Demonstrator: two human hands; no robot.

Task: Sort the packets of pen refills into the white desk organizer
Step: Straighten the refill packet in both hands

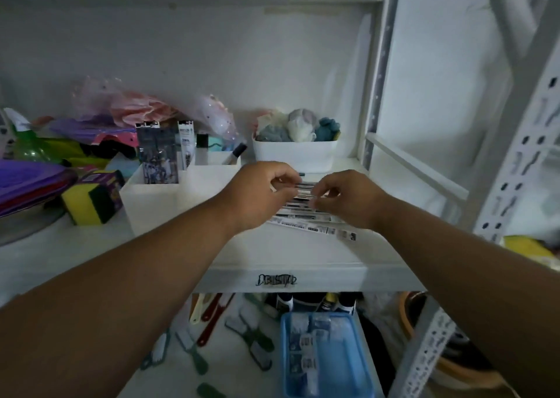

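Note:
Several long, narrow packets of pen refills (306,215) lie fanned out on the white shelf, right of the white desk organizer (151,197). My left hand (257,191) and my right hand (342,197) are both over the pile, fingers curled, pinching the upper packets from either side. The organizer holds a few upright packets (157,155) in its rear left compartments and a marker (238,152) in a back compartment. Its front compartment looks bare.
A white tub of yarn balls (295,152) stands behind the pile. A yellow-green sponge (88,197), a purple box and plastic bags crowd the left. A metal rack upright (515,155) is at the right. Below, a blue tray (324,355) and brushes.

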